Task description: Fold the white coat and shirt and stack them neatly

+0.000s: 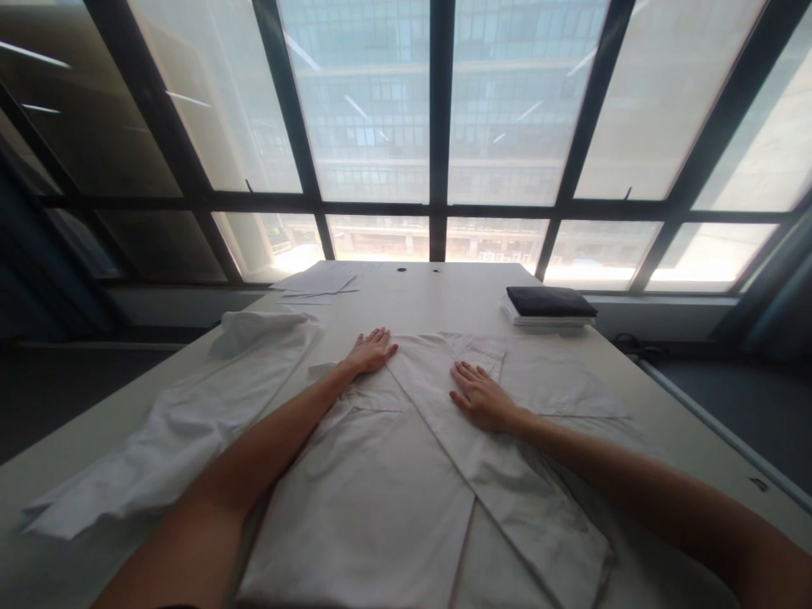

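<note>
A white garment [374, 482] is spread over the near half of the table, with a long sleeve-like strip folded diagonally across it. My left hand [373, 350] lies flat on its far edge, fingers stretched out and touching the cloth. On the folded strip, to the right and a little nearer, my right hand [482, 396] rests palm down with its fingers extended. Neither hand grips anything. To the left, a second white cloth piece [203, 406] lies crumpled lengthwise; whether it joins the garment is hidden by my left arm.
A stack of folded cloth, black [551, 302] on top of white, sits at the table's far right. Several sheets of paper [317, 282] lie at the far left of the white table [431, 296]. Large windows [368, 101] stand behind, with curtains at both sides.
</note>
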Demonstrator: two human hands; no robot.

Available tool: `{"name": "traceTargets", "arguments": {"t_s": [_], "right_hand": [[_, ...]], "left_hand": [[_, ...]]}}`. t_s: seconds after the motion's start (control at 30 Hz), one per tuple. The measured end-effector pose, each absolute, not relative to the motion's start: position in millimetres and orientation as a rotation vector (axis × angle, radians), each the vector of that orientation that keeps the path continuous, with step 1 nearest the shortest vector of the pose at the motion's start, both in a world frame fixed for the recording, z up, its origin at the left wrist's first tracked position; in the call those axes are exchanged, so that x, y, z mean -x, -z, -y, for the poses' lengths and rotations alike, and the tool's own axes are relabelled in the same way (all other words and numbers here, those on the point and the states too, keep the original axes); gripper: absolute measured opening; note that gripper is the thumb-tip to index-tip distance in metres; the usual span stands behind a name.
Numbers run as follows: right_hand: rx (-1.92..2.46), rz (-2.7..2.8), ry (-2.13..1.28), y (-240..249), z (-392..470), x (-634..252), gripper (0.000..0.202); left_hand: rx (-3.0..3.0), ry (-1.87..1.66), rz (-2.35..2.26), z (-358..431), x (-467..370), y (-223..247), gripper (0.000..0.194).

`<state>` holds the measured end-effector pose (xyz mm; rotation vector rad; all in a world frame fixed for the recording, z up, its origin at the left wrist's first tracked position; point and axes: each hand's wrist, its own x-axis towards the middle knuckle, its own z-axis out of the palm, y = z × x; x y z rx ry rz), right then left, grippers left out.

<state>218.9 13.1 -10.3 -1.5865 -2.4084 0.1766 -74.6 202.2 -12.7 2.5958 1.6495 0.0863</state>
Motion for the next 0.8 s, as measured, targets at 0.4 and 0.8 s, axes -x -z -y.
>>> {"name": "traceTargets", "arguments": {"t_s": [0.4, 0.8], "right_hand": [[1.292, 2.535, -0.294, -4.9, 63.6, -209.9, 0.056], [1.252, 2.571, -0.392, -12.4, 76.6, -214.6, 0.058]], "left_hand": [[-2.593, -0.107, -1.667, -199.2, 73.1, 13.2, 0.069], [-2.651, 0.098, -1.559, -198.0, 23.0, -15.0, 0.072]]}}
